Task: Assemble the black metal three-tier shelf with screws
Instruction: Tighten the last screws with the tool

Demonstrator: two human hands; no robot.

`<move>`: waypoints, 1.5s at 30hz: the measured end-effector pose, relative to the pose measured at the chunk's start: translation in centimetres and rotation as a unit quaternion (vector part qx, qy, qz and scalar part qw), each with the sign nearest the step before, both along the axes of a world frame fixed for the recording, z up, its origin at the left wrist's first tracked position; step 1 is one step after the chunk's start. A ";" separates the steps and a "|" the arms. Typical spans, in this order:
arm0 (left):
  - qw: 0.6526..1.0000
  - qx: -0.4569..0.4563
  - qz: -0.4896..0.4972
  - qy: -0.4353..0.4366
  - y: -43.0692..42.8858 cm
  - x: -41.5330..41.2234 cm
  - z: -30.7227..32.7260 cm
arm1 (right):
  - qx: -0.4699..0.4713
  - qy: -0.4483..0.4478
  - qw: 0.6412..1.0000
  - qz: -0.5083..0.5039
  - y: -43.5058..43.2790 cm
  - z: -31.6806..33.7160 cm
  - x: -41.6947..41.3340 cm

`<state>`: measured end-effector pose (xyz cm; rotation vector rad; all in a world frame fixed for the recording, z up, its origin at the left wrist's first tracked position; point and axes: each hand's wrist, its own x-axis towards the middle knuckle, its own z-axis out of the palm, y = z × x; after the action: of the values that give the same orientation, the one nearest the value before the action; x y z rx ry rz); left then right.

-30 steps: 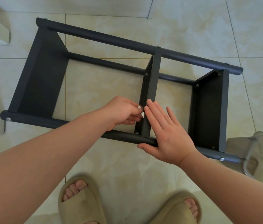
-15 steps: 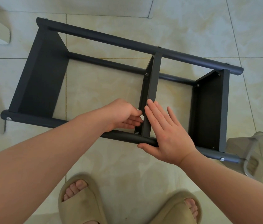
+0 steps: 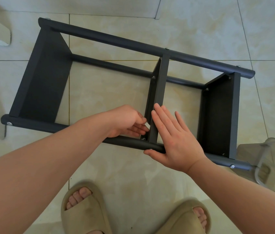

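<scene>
Near: your right hand (image 3: 175, 141), flat and spread, gripping nothing, thumb hooked under the near tube (image 3: 86, 132), palm braced against the middle panel (image 3: 158, 102).

Just left of it: your left hand (image 3: 128, 122), fingers pinched on a small pale tool (image 3: 147, 125), type not discernible, touching the panel's left face. The near screw (image 3: 143, 139) sits just below that tip, so your left hand is the nearer one.

Far: shelf (image 3: 45, 78) lying on its side on the floor tiles (image 3: 201, 22), long axis running left to right; the panel crosses it, near to far.
</scene>
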<state>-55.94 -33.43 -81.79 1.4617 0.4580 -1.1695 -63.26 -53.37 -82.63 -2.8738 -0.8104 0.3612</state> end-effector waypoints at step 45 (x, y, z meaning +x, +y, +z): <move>0.948 0.051 -0.295 -0.109 2.3 0.1 0.5 | 0.007 -0.003 1.000 -0.007 0.0 0.0 -0.1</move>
<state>-55.89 -31.16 -81.29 1.8642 -0.0913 -1.4341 -63.33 -53.35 -82.61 -2.8681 -0.7905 0.3454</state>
